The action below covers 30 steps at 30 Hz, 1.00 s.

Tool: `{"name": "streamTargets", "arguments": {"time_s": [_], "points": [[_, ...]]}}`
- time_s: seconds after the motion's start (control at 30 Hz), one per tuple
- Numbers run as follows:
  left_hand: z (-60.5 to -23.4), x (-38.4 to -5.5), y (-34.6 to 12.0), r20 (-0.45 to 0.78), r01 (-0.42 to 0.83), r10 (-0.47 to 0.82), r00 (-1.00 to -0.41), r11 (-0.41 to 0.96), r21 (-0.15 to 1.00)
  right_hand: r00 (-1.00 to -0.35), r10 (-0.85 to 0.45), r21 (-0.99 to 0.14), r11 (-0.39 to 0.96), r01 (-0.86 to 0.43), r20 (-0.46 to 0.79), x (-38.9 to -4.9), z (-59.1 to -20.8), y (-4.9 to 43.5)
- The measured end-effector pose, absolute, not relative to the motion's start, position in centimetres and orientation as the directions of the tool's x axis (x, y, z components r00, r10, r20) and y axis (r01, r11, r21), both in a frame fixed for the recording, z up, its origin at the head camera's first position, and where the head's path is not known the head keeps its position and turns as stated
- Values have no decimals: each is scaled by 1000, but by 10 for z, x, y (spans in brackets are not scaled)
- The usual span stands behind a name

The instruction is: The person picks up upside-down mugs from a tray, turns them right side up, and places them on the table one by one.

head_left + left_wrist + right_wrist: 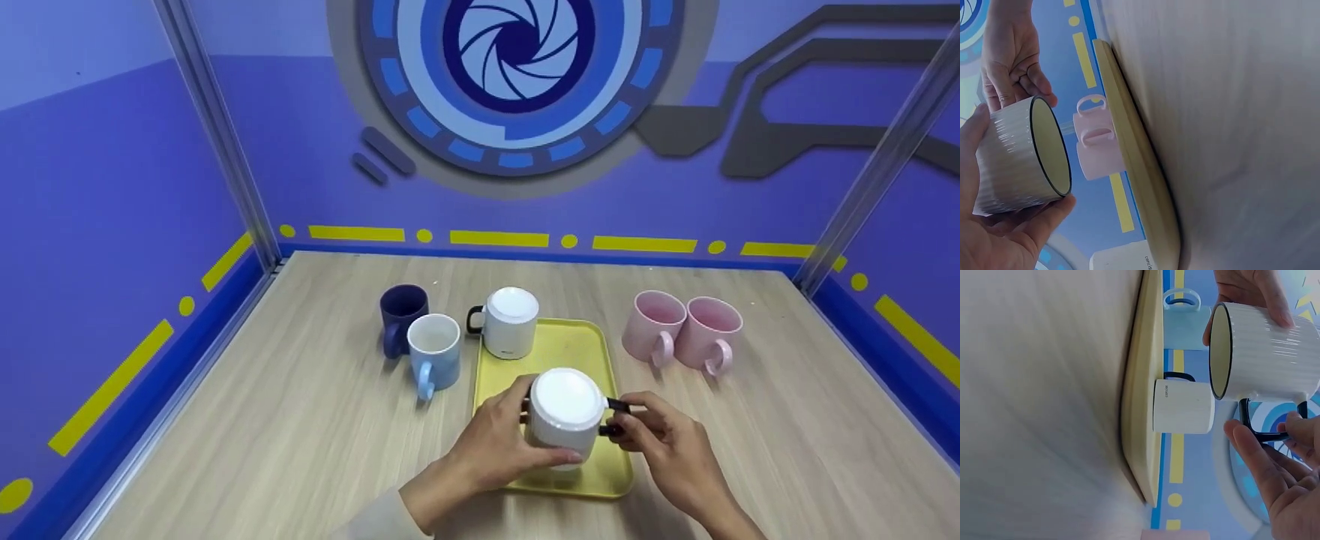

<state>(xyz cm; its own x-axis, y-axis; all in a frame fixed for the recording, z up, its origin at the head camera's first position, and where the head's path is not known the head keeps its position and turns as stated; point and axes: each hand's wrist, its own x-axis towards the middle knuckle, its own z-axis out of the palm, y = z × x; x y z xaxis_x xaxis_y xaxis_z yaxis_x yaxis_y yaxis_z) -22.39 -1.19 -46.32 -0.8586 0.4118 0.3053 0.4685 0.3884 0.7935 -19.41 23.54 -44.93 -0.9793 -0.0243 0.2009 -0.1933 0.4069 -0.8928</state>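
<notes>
A ribbed white enamel mug [568, 409] with a black rim and black handle is held upside down above the yellow tray [622, 472]. My left hand [495, 435] grips its body from the left, thumb across the near side. On the other side my right hand [671, 442] pinches the black handle [1247, 422] between thumb and fingers. The cream inside of the mug [1053, 149] shows in the left wrist view, its mouth facing down to the tray. A second white mug [510, 322], smooth and with a black handle, stands upside down on the tray's far left part.
Left of the tray stand a dark blue mug [405, 304] and, before it, a light blue mug [435, 356], both upright. Two pink mugs [652, 326] stand upright side by side at the right. A blue panel wall [480, 210] rises behind the wooden table [300, 420].
</notes>
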Motion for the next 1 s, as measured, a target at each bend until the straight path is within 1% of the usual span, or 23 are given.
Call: {"name": "streamTargets", "arguments": {"time_s": [0.27,0.43,0.5,0.6,0.77,0.87,1.0], "points": [[-466,-212,-15,311,486,432,-847,388,783,-960,-166,-884,377,-275,228,-187,-459,244],[-466,-209,-16,308,484,438,-845,380,788,-953,-221,-900,340,-273,206,-186,-461,247],[-467,-209,-16,302,479,439,-846,379,792,-957,-228,-911,329,-249,180,-186,-461,247],[-466,-208,-16,292,471,440,-849,382,795,-952,-250,-914,315,-255,180,-186,-462,248],[-464,-207,-17,273,460,447,-852,389,798,-931,-284,-884,341,-320,228,-186,-462,249],[-463,-206,-17,243,436,455,-857,388,812,-929,-279,-862,376,-339,244,-185,-462,248],[-461,-205,-19,183,381,460,-869,386,840,-935,-251,-857,392,-335,250,-184,-462,245]]}}
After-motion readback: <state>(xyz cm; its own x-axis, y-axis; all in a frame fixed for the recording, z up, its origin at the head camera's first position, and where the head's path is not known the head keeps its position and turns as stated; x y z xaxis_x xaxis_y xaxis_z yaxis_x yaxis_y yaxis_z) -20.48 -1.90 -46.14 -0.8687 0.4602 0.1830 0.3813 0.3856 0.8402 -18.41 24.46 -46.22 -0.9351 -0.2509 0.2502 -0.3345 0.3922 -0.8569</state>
